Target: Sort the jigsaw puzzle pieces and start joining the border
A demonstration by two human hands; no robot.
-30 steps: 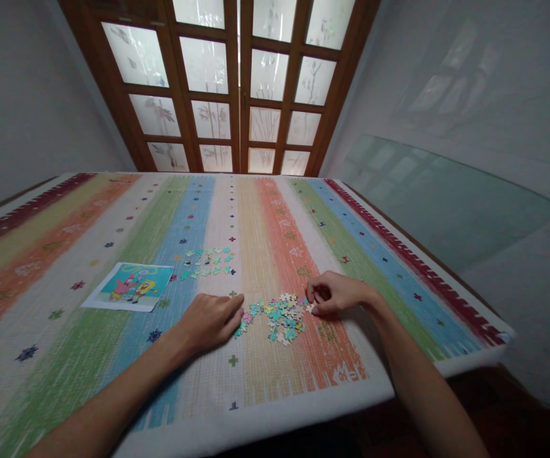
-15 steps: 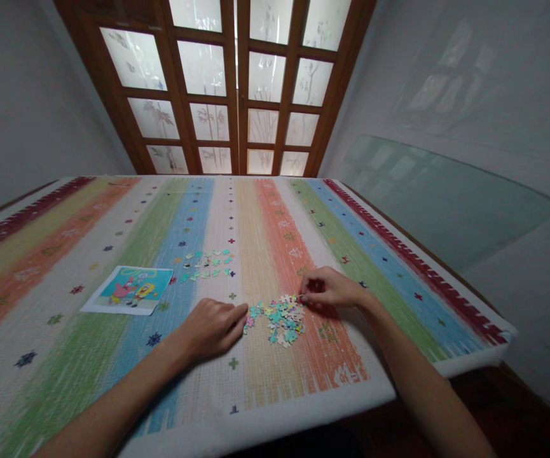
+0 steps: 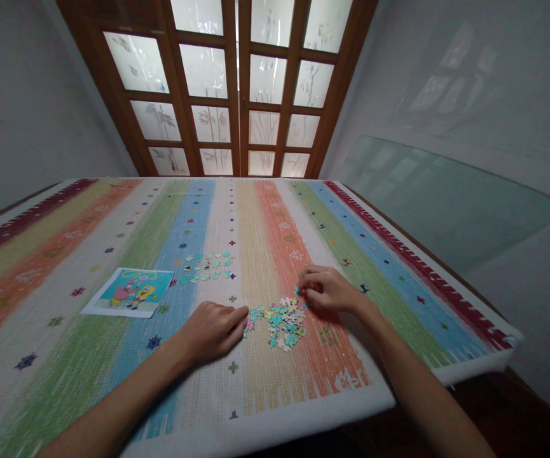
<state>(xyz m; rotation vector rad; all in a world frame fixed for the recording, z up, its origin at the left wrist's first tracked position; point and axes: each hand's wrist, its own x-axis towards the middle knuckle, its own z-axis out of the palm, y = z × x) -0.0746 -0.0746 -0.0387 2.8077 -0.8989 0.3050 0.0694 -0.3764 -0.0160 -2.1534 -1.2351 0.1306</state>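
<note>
Probably mid-sorting: my right hand pinches a teal jigsaw piece, can't tell about my left hand; next calls for careful placing.

No readable text, labels, numbers or signs

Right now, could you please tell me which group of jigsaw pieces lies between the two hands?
The heaped jigsaw pieces, piled and overlapping; the other group lies spread in rows beyond the left hand.
</note>
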